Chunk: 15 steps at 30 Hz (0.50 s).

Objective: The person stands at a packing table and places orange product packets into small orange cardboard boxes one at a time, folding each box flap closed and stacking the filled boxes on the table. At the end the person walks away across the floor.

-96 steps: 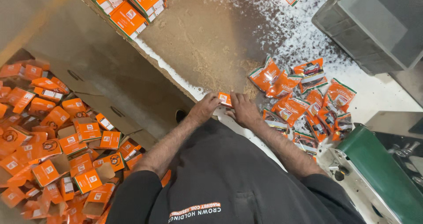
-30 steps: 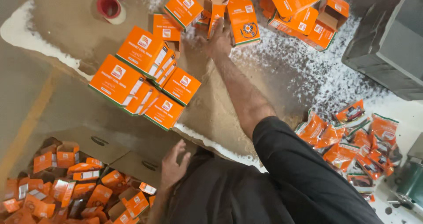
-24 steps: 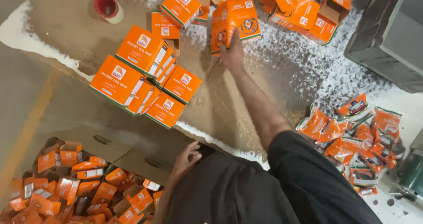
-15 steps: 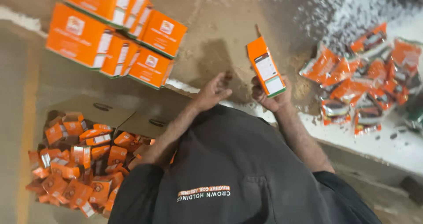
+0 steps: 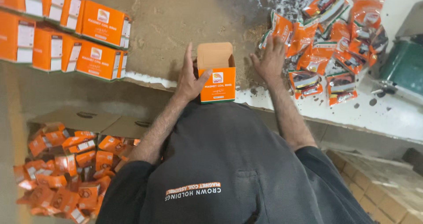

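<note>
While left hand (image 5: 189,76) steadies open orange carton (image 5: 216,76), right hand (image 5: 269,59) touches orange sachets (image 5: 328,43).

**Left hand on open carton, right hand on packets**

Left hand (image 5: 190,81) grips a small orange carton (image 5: 217,76), upright, top flap open. Right hand (image 5: 269,61), fingers spread, rests on a heap of orange packets (image 5: 328,43) on the worktop (image 5: 176,25). Stacked orange boxes (image 5: 66,30) upper left. Cardboard bin (image 5: 105,122) lower left holds loose orange packs (image 5: 66,171). Green machine (image 5: 403,70) at right edge.

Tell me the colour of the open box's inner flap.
Plain tan cardboard; the box is orange outside. Head view.
</note>
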Tool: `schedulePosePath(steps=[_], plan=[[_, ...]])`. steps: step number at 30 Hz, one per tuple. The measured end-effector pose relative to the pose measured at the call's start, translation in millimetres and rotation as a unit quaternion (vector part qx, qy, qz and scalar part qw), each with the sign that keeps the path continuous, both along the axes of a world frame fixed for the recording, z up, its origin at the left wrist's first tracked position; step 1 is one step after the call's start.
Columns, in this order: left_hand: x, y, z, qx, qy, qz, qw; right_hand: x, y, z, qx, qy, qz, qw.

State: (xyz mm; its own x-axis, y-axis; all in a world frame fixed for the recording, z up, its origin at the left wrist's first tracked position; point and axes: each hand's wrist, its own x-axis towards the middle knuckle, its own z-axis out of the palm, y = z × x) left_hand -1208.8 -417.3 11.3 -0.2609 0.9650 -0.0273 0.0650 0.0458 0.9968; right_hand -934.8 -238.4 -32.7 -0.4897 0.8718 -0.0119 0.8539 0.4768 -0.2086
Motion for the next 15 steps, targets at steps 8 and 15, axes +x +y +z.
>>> schedulePosePath(steps=[8,15], plan=[[25,-68,-36,-0.137,-0.029,0.126,0.982,11,75,13,0.048,-0.099,-0.008,0.994],[72,-56,-25,-0.101,0.107,0.232,0.962,36,99,37,-0.377,0.536,-0.105,0.748]])
